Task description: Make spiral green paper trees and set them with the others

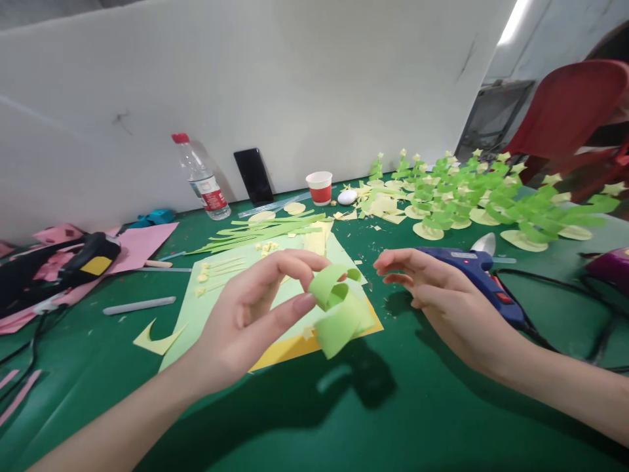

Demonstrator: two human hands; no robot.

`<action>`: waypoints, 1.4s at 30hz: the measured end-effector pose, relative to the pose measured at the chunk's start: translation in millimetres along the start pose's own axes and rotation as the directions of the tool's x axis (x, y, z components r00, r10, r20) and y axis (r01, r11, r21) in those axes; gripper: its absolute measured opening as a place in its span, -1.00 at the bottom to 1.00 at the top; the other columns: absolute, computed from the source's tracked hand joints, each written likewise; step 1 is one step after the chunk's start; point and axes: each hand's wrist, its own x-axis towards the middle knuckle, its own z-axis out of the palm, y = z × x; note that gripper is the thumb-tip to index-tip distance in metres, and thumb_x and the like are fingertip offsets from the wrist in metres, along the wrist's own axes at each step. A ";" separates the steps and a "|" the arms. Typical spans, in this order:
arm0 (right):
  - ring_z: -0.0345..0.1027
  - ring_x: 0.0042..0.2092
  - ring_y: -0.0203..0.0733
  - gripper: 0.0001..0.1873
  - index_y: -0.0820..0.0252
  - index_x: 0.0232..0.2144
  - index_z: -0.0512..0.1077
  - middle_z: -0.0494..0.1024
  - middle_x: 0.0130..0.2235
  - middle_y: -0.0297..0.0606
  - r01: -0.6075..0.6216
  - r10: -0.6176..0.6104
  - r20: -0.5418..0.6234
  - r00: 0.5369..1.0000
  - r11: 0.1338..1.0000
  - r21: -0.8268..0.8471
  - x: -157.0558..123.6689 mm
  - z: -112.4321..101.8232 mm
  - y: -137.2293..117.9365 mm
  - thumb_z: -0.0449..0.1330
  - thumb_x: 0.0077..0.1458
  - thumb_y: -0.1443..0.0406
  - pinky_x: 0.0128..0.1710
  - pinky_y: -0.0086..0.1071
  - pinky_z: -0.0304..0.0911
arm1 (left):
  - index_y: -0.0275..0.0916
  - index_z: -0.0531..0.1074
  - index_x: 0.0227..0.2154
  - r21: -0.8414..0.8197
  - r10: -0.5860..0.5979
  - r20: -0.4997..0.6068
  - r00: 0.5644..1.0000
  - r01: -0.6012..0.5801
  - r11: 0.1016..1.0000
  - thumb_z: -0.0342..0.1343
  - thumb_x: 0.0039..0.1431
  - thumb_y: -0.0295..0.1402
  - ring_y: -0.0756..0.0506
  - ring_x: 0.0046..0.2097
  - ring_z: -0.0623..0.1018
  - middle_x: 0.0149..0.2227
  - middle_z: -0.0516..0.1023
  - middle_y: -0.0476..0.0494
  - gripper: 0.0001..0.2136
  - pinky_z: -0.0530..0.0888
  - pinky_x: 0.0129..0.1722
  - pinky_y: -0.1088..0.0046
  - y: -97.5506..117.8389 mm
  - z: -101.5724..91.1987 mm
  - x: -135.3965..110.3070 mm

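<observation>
Left hand [260,314]: the green paper curl [339,328] was pinched between thumb and fingertips.
Curl position: it was held raised above the green table [442,413], near the pale green sheet [191,318].
Right hand [447,301]: fingers were seen loosely bent and parted, just beside the blue glue gun [491,285].
Far right: star-topped paper plants [459,190] were found grouped on round bases.

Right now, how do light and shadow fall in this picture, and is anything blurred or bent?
In the head view, a dark shadow lies on the green table below the left hand and green paper curl; in that view, a light glares white at top right; there too, the bottle leans, perhaps from lens stretch, and the red chair looks soft.
</observation>
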 end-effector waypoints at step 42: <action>0.30 -0.41 -0.48 -0.92 0.17 -0.52 0.43 0.42 -0.46 -0.45 0.196 -0.115 0.595 0.795 0.978 -0.072 30.2 6.7 -64.6 0.26 -0.13 0.42 -0.38 -0.61 0.29 | -0.18 0.40 -0.37 -0.323 -0.259 0.181 0.949 0.306 0.896 0.03 0.15 -0.34 0.05 -0.26 0.39 -0.38 0.39 0.05 -0.92 0.33 -0.25 0.62 -8.3 5.2 3.6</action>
